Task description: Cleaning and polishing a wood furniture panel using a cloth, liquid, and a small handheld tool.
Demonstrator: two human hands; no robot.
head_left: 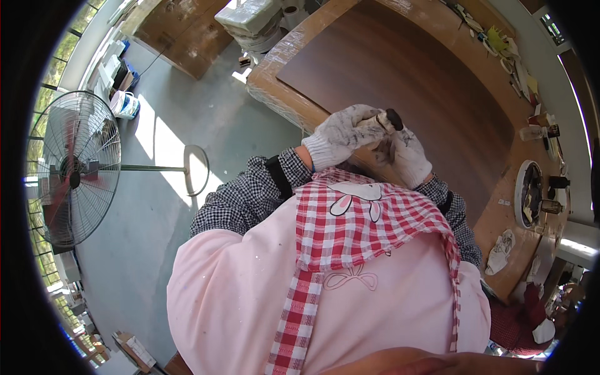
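My left hand (340,136), in a stained white knit glove, is closed round a small pale thing with a dark, rounded end (394,119). Its kind I cannot make out, as the fingers cover most of it. My right hand (407,157), gloved the same way, is up against it from the other side, its fingers bent and partly hidden. Both hands are close together in front of my chest, over the near edge of the table. Beyond them a large dark brown panel (412,69) lies flat on the wrapped tabletop (281,94).
Along the table's far right edge lie tools and scraps, a clear jar (532,132) and a round tray (520,194) with dark contents. A crumpled glove (500,252) rests nearer. On the left stand a pedestal fan (75,175), a white bucket (125,105) and a large cardboard box (181,37).
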